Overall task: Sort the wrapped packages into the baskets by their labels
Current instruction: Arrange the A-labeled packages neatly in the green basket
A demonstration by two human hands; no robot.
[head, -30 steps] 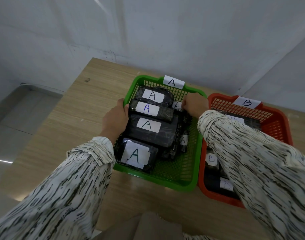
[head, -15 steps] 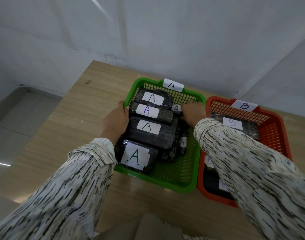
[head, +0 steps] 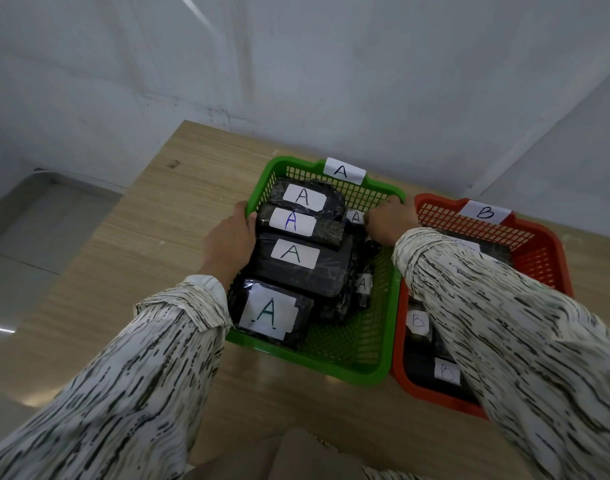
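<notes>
Packages marked A (head: 298, 253) lie stacked in the green basket (head: 331, 367) on the tabletop (head: 179, 188); left hand (head: 229, 240) clasps the stack's left side, right hand (head: 390, 221) presses its far right, grip unclear; squeezing unevenly could topple the top package (head: 298, 221) sideways.

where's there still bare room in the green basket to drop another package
Bare mesh shows in the green basket along its near-right corner, between the big A package and the right wall. The left side is stacked full, with the left hand and right hand at the far end.
</notes>
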